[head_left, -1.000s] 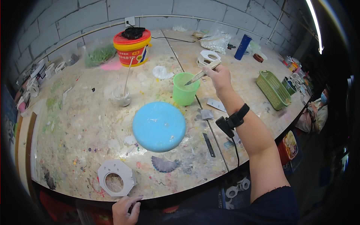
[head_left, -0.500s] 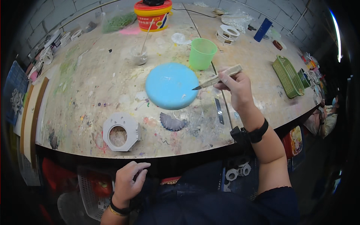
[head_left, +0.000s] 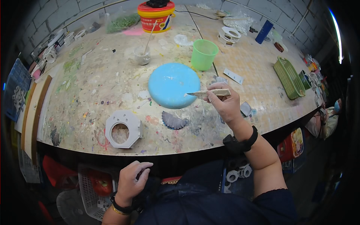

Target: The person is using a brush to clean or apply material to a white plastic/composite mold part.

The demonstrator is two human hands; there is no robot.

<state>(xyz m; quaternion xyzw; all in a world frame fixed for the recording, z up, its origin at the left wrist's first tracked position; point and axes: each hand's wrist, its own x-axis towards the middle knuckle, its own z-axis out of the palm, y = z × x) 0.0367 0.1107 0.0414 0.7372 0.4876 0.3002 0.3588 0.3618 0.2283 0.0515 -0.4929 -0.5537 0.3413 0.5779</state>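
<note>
A knife point(head_left: 213, 92) with a pale, wrapped-looking handle is gripped in my right hand point(head_left: 228, 107). Its blade points left over the right side of a round, light blue disc point(head_left: 172, 82), and a small whitish bit shows at the tip. Whether the tip touches the disc I cannot tell. My left hand point(head_left: 131, 179) hangs in front of the table's near edge, empty, with fingers loosely bent and the thumb apart. Just beyond it stands a light grey octagonal frame point(head_left: 112, 120) with a round hole. A dark grey fan-shaped piece point(head_left: 174, 120) lies below the disc.
Behind the disc are a green cup point(head_left: 204, 56) and a small clear cup point(head_left: 142, 57) with a stick in it. A red and yellow bucket point(head_left: 155, 20) stands at the back. To the right are a white card point(head_left: 233, 76) and a green basket point(head_left: 288, 78). Another person point(head_left: 324, 120) sits far right.
My right hand has moved left and down, and the knife has turned flatter, its whitish-tipped blade now over the disc. The white card has come into sight. My left hand stays much the same.
</note>
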